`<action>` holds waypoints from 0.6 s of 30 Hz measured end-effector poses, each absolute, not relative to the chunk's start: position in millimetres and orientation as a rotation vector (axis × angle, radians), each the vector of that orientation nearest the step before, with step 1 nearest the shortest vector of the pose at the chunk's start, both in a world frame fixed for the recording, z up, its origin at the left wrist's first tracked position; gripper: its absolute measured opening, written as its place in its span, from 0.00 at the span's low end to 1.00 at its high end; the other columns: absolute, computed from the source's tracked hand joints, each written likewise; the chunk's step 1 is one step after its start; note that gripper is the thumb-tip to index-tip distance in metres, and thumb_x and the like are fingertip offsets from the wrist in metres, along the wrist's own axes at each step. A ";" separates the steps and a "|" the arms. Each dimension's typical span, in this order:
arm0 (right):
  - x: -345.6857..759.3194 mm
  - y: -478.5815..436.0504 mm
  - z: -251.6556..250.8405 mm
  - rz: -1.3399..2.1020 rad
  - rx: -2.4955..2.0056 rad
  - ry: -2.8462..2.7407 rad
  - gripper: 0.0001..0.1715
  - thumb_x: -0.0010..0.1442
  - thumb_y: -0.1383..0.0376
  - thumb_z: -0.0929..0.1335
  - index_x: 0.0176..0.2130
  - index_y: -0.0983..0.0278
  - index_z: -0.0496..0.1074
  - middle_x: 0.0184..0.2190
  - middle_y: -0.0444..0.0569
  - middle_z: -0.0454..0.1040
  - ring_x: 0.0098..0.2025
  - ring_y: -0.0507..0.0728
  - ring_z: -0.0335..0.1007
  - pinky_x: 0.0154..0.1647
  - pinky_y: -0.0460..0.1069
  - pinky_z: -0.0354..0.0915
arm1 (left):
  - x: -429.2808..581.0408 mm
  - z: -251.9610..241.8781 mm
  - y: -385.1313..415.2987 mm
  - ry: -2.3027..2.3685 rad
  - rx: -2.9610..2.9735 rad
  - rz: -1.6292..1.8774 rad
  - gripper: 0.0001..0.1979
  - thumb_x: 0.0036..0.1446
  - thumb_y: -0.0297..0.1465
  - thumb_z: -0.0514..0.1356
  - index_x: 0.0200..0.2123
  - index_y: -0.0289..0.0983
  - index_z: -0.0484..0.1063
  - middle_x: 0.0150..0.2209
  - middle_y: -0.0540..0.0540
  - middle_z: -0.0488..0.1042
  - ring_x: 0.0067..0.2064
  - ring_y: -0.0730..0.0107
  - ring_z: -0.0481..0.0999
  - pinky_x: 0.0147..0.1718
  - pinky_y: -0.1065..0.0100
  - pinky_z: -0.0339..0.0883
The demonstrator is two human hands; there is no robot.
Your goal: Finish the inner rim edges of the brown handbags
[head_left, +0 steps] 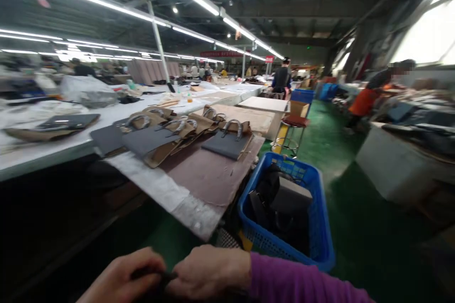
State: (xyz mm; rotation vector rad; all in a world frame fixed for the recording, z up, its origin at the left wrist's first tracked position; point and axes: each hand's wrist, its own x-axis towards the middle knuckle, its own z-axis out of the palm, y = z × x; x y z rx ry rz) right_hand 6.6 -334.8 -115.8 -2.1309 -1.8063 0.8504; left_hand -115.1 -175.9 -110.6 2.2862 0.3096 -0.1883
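Note:
At the bottom edge, my left hand (124, 274) is closed, thumb and fingers pinched on a dark piece (166, 277) whose kind I cannot make out. Close beside it, my right hand (208, 267), below a purple sleeve, is curled shut on the same dark piece. Most of that piece is lost in shadow and below the frame. Beyond my hands is a work table (206, 175) with a brownish cover. Several grey and tan handbags (152, 139) with wrapped handles lie on it, and one grey handbag (227, 144) lies apart at the right.
A blue plastic basket (325, 227) holding dark bags stands right of the table. Behind it are a round stool (296, 121) and a green floor aisle (320, 128). One person (281, 78) is at the back; another (369, 92) bends over a bench at right. A long white table (117, 109) runs along the left.

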 end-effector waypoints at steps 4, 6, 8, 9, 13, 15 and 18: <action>-11.2 -318.8 -118.6 0.782 -1.868 -1.857 0.17 0.64 0.63 0.60 0.32 0.66 0.74 0.25 0.48 0.75 0.25 0.55 0.70 0.21 0.45 0.55 | -136.7 -102.1 -183.3 0.415 2.133 -0.067 0.06 0.48 0.29 0.60 0.31 0.34 0.74 0.28 0.49 0.74 0.31 0.67 0.71 0.31 0.70 0.63; -13.6 -315.2 -123.2 0.797 -1.745 -1.855 0.19 0.67 0.63 0.57 0.40 0.67 0.73 0.33 0.50 0.77 0.32 0.57 0.73 0.27 0.45 0.60 | -148.2 -101.7 -181.0 0.509 2.095 -0.032 0.07 0.46 0.28 0.62 0.33 0.34 0.73 0.29 0.50 0.75 0.32 0.68 0.72 0.32 0.71 0.63; -15.0 -313.0 -125.8 0.836 -1.686 -1.805 0.21 0.68 0.63 0.55 0.42 0.67 0.73 0.34 0.51 0.78 0.34 0.57 0.74 0.31 0.46 0.62 | -160.0 -100.6 -179.3 0.571 2.071 -0.009 0.11 0.46 0.27 0.64 0.36 0.36 0.73 0.33 0.50 0.76 0.36 0.68 0.73 0.36 0.71 0.64; -16.0 -312.6 -125.8 0.883 -1.652 -1.742 0.20 0.68 0.63 0.56 0.42 0.66 0.73 0.35 0.50 0.78 0.35 0.58 0.74 0.33 0.47 0.63 | -165.8 -99.4 -179.3 0.595 2.081 0.008 0.12 0.45 0.27 0.64 0.37 0.37 0.73 0.35 0.50 0.76 0.38 0.67 0.73 0.38 0.70 0.64; -21.5 -311.4 -123.6 1.032 -1.507 -1.568 0.19 0.65 0.66 0.59 0.50 0.59 0.73 0.41 0.46 0.78 0.42 0.57 0.74 0.41 0.47 0.64 | -183.6 -94.2 -181.2 0.684 2.108 0.073 0.09 0.47 0.27 0.64 0.35 0.37 0.75 0.35 0.50 0.76 0.39 0.66 0.72 0.39 0.70 0.62; -22.6 -309.2 -123.7 1.043 -1.487 -1.544 0.19 0.65 0.66 0.60 0.51 0.58 0.72 0.41 0.45 0.78 0.42 0.57 0.74 0.41 0.47 0.64 | -187.4 -93.5 -181.2 0.715 2.053 0.055 0.07 0.49 0.28 0.63 0.35 0.36 0.76 0.32 0.51 0.75 0.34 0.69 0.72 0.35 0.71 0.62; -21.2 -304.7 -125.8 1.017 -1.501 -1.570 0.17 0.65 0.64 0.60 0.48 0.59 0.74 0.39 0.45 0.78 0.41 0.57 0.74 0.39 0.46 0.64 | -187.0 -94.2 -180.5 0.756 2.029 0.026 0.06 0.50 0.30 0.63 0.33 0.36 0.76 0.28 0.52 0.74 0.30 0.71 0.69 0.30 0.73 0.60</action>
